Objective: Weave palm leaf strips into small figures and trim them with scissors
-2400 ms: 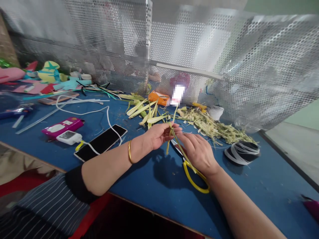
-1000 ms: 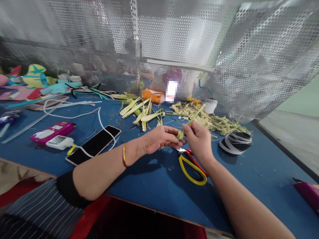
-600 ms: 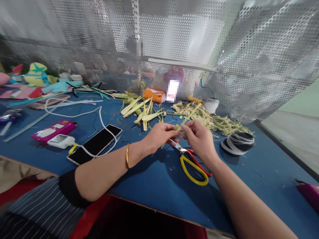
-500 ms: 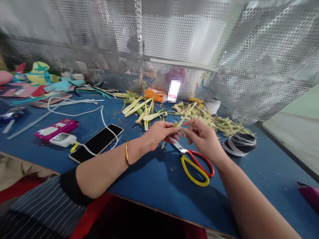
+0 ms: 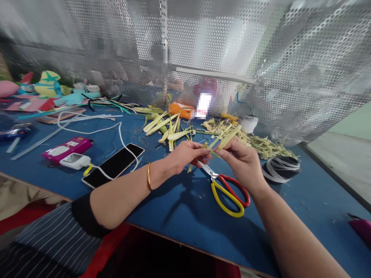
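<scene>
My left hand [image 5: 189, 155], with a gold bangle on the wrist, pinches pale green husk strips between thumb and fingers. Close beside it, my right hand [image 5: 242, 160] is closed on a broader husk strip [image 5: 231, 136] that points up and away. The fingertips of both hands nearly meet, so the lower ends of the strips are mostly hidden. Scissors [image 5: 213, 176] with one red and one yellow handle lie on the blue table [image 5: 179, 216] just below the hands, their blade tips partly under my left fingers.
Loose husks [image 5: 176, 136] lie beyond my left hand, and a heap of dried scraps [image 5: 261, 143] lies behind my right. A dark roll with white strips [image 5: 279, 170] stands at right. Left are a black-screened phone [image 5: 116, 164], white cable and purple packet [image 5: 66, 148]. Perforated sheeting [image 5: 197, 46] closes the back.
My right hand has turned and drawn slightly right, and a broad husk strip now shows upright from its grip. The left hand keeps its pinch almost in place.
</scene>
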A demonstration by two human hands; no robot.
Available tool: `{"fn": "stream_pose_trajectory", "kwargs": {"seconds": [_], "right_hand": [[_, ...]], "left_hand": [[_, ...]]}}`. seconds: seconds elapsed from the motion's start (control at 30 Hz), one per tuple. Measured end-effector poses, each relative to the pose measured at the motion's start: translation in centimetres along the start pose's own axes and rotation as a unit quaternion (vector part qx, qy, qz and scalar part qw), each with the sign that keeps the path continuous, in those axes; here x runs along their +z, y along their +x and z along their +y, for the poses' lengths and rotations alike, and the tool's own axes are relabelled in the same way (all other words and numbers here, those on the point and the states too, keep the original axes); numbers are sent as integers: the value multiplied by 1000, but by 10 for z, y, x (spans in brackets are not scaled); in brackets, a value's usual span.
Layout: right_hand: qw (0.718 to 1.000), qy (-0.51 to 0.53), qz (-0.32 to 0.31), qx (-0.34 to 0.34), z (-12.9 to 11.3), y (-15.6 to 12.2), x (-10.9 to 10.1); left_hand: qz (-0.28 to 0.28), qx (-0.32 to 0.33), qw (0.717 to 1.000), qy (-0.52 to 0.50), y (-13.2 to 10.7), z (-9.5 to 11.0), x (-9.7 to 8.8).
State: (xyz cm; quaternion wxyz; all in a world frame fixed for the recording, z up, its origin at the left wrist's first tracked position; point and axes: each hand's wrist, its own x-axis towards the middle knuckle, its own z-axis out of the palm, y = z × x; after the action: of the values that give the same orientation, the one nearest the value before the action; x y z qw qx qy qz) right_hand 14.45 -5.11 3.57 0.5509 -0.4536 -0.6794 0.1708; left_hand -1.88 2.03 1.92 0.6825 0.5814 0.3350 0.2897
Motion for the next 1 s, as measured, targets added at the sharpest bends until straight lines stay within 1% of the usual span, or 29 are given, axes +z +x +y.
{"fn": "stream_pose_trajectory", "kwargs": {"seconds": [0.2,0.27,0.33,0.4,0.43,0.53,0.6,0.67,0.77,1.0], "right_hand": [[990,129,36,48,-4,-4,9],[987,144,53,45,-5,-5,9],[987,136,79,43,-5,-4,8],[990,88,91,53,-4,-3,3],[994,46,82,61,-3,-2,1],[992,-101,14,72,-2,2,-6],[984,-159,-28,74,-2,3,-8],[978,-185,-55,75,-3,3,-9],[973,-207,-78,63,-2,3,-9],[963,-250,-95,35,2,4,-11]], "left_hand": [[4,-16,1000,2,-1,-1,0],[1,-14,1000,0,0,-1,-1],[-1,-13,1000,-3,1,-2,-1],[-3,-13,1000,-7,2,-3,-1],[-1,-14,1000,-9,2,-3,-2],[7,-21,1000,-21,3,-2,-2],[12,-29,999,-29,2,0,-1],[12,-40,998,-37,2,2,0],[19,-55,997,-52,0,5,1],[9,-66,995,-72,1,6,0]]}}
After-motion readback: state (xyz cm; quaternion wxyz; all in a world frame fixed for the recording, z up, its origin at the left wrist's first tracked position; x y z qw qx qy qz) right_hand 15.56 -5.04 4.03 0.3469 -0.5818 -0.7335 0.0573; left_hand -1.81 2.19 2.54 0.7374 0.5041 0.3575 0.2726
